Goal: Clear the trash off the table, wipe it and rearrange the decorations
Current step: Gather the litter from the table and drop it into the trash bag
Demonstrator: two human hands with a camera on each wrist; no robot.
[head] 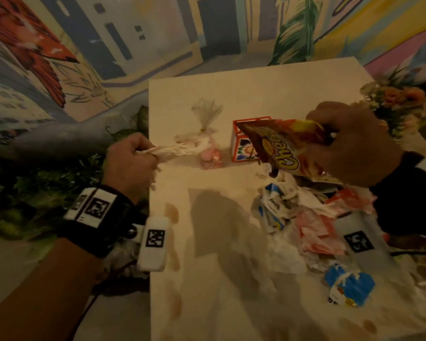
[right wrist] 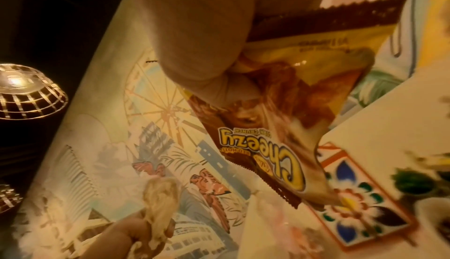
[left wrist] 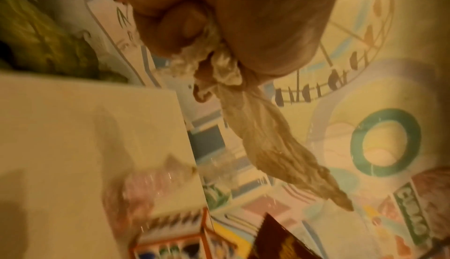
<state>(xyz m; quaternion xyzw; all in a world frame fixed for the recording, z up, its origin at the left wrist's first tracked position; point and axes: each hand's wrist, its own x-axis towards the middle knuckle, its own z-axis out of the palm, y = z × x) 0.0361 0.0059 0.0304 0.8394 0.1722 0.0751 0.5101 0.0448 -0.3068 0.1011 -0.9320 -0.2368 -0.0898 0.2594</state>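
My left hand [head: 130, 158] grips a crumpled white tissue [head: 182, 149] at the left edge of the white table [head: 231, 279]; the tissue [left wrist: 265, 134] hangs twisted from my curled fingers [left wrist: 192, 24]. My right hand [head: 354, 146] pinches an empty Cheezy snack bag [head: 280, 146] above the table's right half. In the right wrist view the bag [right wrist: 280, 120] dangles upside down from my fingers [right wrist: 194, 51]. Under it lies a heap of crumpled wrappers and tissues [head: 312, 217].
A patterned red-edged box [head: 246, 146], a clear pouch of pink sweets [head: 210, 153] and a flower bunch [head: 401, 104] stand on the table. A blue wrapper [head: 349, 287] lies front right. Brown stains [head: 174, 257] mark the left edge. Green foliage [head: 35, 193] fills the left.
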